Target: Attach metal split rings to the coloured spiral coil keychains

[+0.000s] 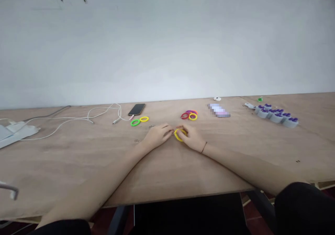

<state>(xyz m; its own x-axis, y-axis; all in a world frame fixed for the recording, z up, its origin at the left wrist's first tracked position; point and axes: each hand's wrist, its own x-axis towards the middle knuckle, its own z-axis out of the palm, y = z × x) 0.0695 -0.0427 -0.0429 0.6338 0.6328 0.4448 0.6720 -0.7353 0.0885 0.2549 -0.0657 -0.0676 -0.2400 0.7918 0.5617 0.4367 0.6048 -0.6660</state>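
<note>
Right hand (192, 138) nearly closed, my thumb and fingers pinching yellow coiled plastic ring (177, 136), centre of pale wooden table (167, 175); left hand (157, 136) just left, closure unclear. Light, steady pinch suits something springy.

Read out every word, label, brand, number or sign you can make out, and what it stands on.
No text can be read anywhere.
Phone with the lit screen: pixelated, unreadable.
Dark phone: no lettering visible.
Yellow coil at the right hand: none visible.
Small white containers: any marking too small or blurred.
</note>
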